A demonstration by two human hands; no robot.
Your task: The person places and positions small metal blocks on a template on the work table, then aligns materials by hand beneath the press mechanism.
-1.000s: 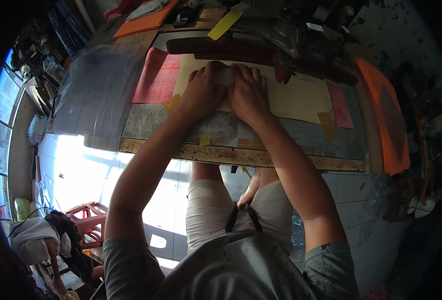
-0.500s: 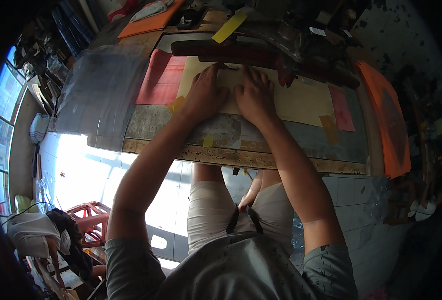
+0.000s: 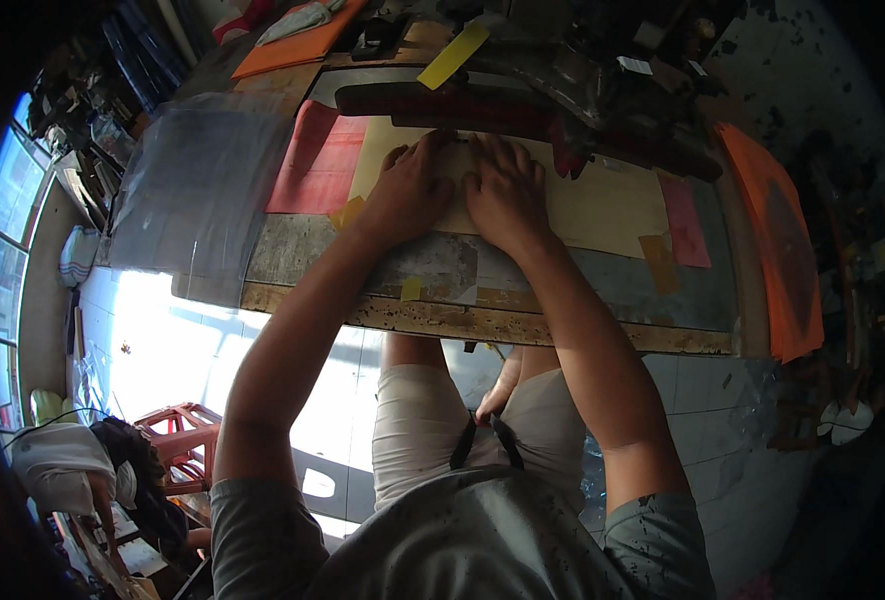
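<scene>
My left hand [image 3: 411,195] and my right hand [image 3: 508,190] lie side by side, palms down, on a long cream sheet [image 3: 603,200] on the worktop. Their fingers stretch away from me with the tips close together. At the fingertips is a small dark spot that I cannot make out. The fingers of the right hand are slightly apart; those of the left are partly hidden in shadow. A red sheet [image 3: 321,165] borders the cream one at the left, and a pink strip [image 3: 685,222] lies at its right end. Just beyond my fingers runs a dark red bar [image 3: 413,100].
Clear plastic sheets [image 3: 188,190] hang over the left edge of the worktop [image 3: 363,310]. Orange sheets [image 3: 778,240] hang at the right, and a yellow strip [image 3: 454,55] sticks up behind the bar. On the floor at lower left, a person [image 3: 63,470] bends near a red stool [image 3: 185,440].
The right hand's fingertips have shifted slightly left, so the gap between my two hands' fingertips is narrower. The sheets stay in place, and the view has moved a little.
</scene>
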